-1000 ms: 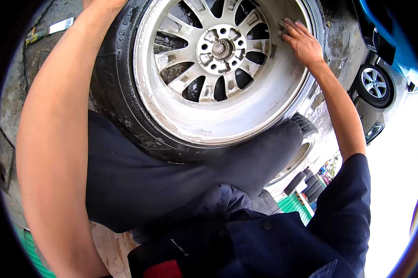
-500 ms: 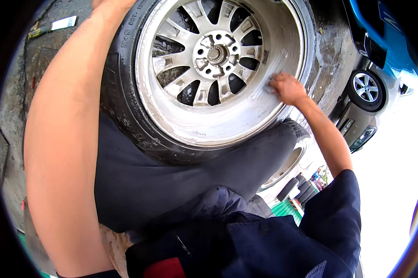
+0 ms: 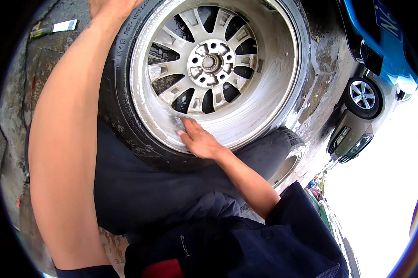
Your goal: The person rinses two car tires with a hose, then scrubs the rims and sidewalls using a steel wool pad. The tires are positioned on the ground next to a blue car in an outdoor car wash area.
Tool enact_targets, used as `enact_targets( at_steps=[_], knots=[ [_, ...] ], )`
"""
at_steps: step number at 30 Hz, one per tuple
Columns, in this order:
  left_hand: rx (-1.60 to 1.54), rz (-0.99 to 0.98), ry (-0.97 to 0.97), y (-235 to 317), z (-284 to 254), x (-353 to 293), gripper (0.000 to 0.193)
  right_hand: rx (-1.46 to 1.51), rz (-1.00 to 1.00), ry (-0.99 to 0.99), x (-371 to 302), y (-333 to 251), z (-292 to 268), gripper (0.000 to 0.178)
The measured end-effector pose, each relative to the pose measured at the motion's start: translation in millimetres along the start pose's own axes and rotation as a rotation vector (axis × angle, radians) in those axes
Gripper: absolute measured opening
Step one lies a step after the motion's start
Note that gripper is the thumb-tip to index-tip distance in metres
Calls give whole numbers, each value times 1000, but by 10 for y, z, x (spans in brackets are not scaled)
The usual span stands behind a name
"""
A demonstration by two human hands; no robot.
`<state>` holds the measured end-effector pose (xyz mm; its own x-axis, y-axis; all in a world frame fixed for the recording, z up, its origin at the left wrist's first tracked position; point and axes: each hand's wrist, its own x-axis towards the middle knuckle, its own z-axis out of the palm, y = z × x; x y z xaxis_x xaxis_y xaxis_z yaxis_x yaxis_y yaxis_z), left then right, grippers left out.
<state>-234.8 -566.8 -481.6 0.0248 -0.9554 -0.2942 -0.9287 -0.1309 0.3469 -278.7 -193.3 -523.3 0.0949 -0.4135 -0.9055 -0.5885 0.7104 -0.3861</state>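
Note:
A large car wheel leans before my knees, its silver alloy rim facing me inside a black tyre. Whitish, wet streaks coat the rim's inner barrel. My right hand presses a wad of grey steel wool against the lower left of that barrel, below the spokes. Most of the wad is covered by the fingers. At the top edge, my left hand rests by the tyre's upper left side; its fingers run out of the picture.
A brush with a dark handle and pale bristles lies on wet ground at the far left. Behind my right thigh stands another wheel. A silver car and a blue vehicle are parked to the right.
My right hand has swept with the steel wool from the barrel's right side to its lower left. The wheel appears slightly shifted left in view. My left arm stays about where it was.

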Motion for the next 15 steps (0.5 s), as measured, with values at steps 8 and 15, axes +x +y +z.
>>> enact_targets(
  at_steps=[8,15],
  knots=[
    [-76,64,13,23,52,10,48,-482,-136,327,-567,1001,-363,37],
    [-9,16,114,-165,266,113,38,-685,-414,367,-740,1302,-754,35]
  ],
)
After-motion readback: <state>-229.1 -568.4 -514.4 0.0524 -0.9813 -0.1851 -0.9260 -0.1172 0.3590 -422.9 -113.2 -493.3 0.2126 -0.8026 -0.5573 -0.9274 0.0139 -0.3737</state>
